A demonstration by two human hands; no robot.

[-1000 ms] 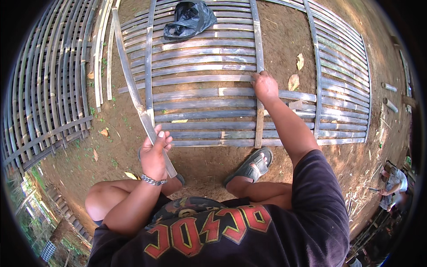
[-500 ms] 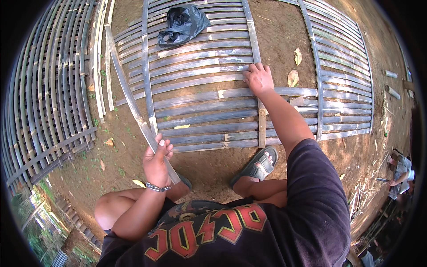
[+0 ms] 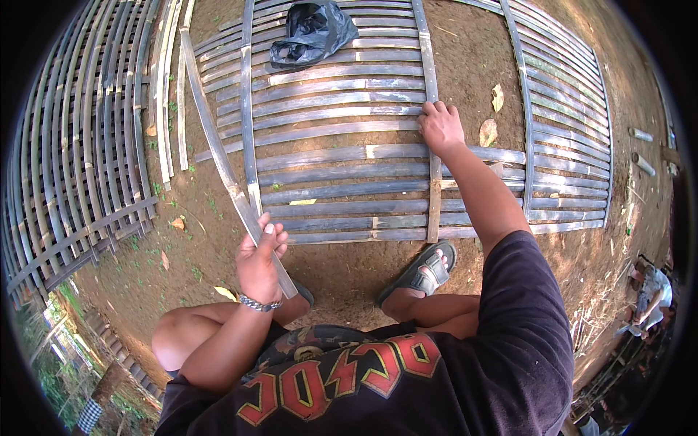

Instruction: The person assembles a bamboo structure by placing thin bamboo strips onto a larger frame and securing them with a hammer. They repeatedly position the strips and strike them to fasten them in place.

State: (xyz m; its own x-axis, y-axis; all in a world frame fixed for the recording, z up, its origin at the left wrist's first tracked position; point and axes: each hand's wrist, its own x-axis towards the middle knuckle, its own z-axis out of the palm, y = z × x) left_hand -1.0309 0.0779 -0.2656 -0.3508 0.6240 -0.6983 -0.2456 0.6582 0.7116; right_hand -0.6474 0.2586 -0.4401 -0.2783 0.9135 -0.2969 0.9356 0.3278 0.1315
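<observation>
My left hand [image 3: 260,254] is closed around the near end of a long bamboo slat [image 3: 212,149], which slants away to the upper left. This slat passes over the left edge of a bamboo lattice panel [image 3: 342,155] lying on the ground. Farther out, my right hand [image 3: 442,129] rests on the panel's crosspiece [image 3: 435,192], beside the ends of its slats. Its fingers curl down over the strip, and their tips are hidden.
A black plastic bag [image 3: 316,36] lies on the panel's far part. Another lattice [image 3: 571,123] adjoins at right, and a darker one [image 3: 80,138] lies at left beside loose strips [image 3: 163,102]. Dry leaves [image 3: 488,132] dot the soil. A person [image 3: 651,298] sits at far right.
The whole view has shifted slightly, so the panel and bag appear farther right. Both my hands keep their holds. The person at far right has changed arm position.
</observation>
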